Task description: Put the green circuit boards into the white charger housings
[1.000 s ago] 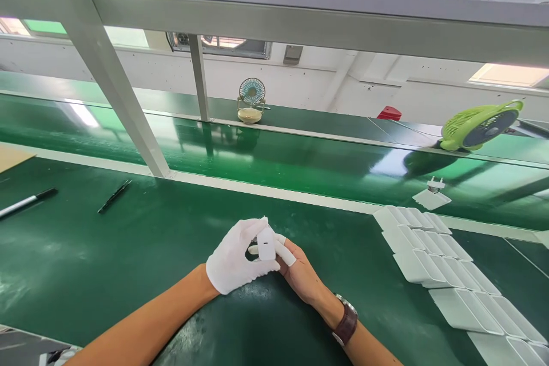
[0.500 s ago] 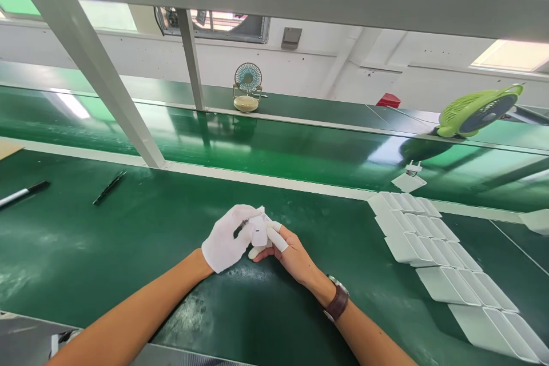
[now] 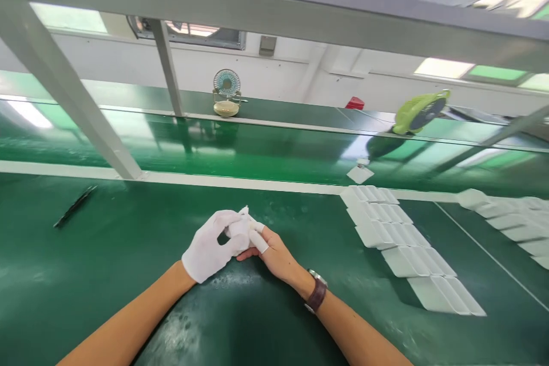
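Note:
My left hand (image 3: 210,246), in a white glove, has its thumb and fingers closed on a small white plastic piece (image 3: 240,230). My right hand (image 3: 274,249), with white covers on some fingertips and a watch at the wrist, grips the same piece from the other side. Both hands hold it just above the green work surface (image 3: 300,320). Fingers cover much of the piece, so its exact shape is hard to make out.
Rows of white plastic casings (image 3: 403,240) lie to the right, with more casings (image 3: 514,220) farther right. A dark thin tool (image 3: 75,206) lies at left. Behind runs a green belt (image 3: 257,151) carrying a white part (image 3: 360,172). Two fans (image 3: 226,91) stand beyond, below an overhead shelf.
My view has swung to the right, bringing more white casings into sight. Both hands stay on the white piece; its small dark slot, visible before, no longer shows.

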`<state>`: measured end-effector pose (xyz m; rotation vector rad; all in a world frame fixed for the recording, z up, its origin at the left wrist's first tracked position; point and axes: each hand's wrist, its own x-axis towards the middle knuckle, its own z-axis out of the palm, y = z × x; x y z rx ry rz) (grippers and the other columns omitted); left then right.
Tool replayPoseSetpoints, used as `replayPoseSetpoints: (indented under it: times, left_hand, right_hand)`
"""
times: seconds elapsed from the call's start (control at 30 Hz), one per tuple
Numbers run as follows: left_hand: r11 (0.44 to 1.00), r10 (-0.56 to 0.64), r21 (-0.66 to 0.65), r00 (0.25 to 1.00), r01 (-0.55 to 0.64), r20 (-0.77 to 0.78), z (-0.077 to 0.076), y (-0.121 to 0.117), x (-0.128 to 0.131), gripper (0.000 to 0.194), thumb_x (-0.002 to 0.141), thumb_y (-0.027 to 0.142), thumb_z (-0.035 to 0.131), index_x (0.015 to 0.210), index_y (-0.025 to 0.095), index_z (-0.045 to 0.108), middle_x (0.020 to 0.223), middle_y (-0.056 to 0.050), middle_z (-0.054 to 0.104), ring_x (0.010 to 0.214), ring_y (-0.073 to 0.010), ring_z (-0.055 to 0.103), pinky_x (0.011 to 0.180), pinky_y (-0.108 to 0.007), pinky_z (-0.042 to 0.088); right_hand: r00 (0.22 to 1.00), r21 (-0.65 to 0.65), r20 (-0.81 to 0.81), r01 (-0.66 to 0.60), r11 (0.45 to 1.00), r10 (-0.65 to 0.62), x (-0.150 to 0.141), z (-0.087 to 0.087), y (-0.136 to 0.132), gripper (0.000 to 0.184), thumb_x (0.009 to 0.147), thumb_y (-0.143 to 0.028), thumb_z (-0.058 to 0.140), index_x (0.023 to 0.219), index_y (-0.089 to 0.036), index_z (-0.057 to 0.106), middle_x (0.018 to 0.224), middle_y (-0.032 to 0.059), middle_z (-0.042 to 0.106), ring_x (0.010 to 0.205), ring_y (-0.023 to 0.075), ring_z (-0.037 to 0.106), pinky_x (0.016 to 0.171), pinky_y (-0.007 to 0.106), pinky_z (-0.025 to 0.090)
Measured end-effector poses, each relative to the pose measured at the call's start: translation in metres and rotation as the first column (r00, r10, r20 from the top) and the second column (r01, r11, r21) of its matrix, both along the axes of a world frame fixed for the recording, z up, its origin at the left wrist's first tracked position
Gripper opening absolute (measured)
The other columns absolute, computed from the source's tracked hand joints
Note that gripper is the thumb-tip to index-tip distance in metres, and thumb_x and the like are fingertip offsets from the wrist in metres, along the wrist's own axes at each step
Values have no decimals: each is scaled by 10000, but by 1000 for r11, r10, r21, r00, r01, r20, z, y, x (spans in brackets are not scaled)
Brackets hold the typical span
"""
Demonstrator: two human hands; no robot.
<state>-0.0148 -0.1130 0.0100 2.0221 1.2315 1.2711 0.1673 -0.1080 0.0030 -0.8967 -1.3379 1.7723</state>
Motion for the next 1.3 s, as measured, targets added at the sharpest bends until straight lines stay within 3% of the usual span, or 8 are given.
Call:
replayPoseSetpoints:
  times: [0.1,0.23,0.4,0.5,0.6,0.87,1.1,1.3]
  left_hand:
    - [999,32,-27,999,-33,-24,-4,3,-1,325,870,278,616,1193,251,604,1173,-49,673,982,-189,677,837,-326,588]
    - [994,55,-94,994,-64,-94,-15,11,-1,372,846,298,636,1211,245,583,1095,-28,712,931,-188,708,848,-342,598]
    - [979,156,-95,963,-181,-222,-27,19,-1,151,802,334,679,876,214,624,818,-8,683,744,-195,685,665,-330,578]
    - [978,157,-96,957,-185,-246,-29,19,-2,180,790,311,704,921,210,634,840,-12,674,770,-189,678,678,-319,563]
    - [982,139,-90,959,-165,-248,-29,19,-1,232,788,296,715,994,214,648,880,-16,682,818,-192,680,719,-325,563]
    - [985,169,47,914,-163,-369,-24,19,0,321,761,282,754,1073,251,686,896,-32,697,901,-247,646,803,-395,540]
    - [984,175,91,900,-150,-399,-26,17,-2,322,763,286,757,1081,275,708,1001,-43,708,963,-250,625,872,-415,516]
    - [981,186,131,894,-145,-409,-22,14,0,241,813,339,715,1041,264,722,936,-54,695,952,-252,612,853,-413,514]
  right_hand:
    - [990,193,77,101,976,-118,2,-5,4,410,939,-527,546,1274,-295,589,1112,44,704,891,210,698,818,397,602]
    - [919,469,156,254,846,-362,13,-14,10,387,922,-358,606,1300,-279,574,1200,61,675,1008,204,668,947,400,564]
    - [861,737,306,56,674,-406,21,-13,12,386,919,-212,601,1296,-294,587,1243,68,656,1093,208,639,994,412,536]
    - [874,807,275,16,591,-399,20,-8,11,365,942,-197,577,1290,-307,591,1259,63,644,1134,200,632,998,398,537]
    - [870,840,262,8,543,-418,19,-5,10,370,935,-191,593,1282,-319,602,1242,58,647,1128,201,639,990,397,547]
    - [845,883,242,11,469,-476,22,-9,11,294,926,-167,589,1166,-320,664,1201,60,647,1082,204,660,914,386,591]
    - [821,877,304,-43,479,-483,23,-12,10,271,932,-172,579,1156,-299,662,1206,76,647,1075,213,667,894,396,600]
    - [824,867,308,-36,497,-476,25,-6,6,298,935,-186,579,1192,-310,663,1228,82,636,1061,206,674,914,381,599]
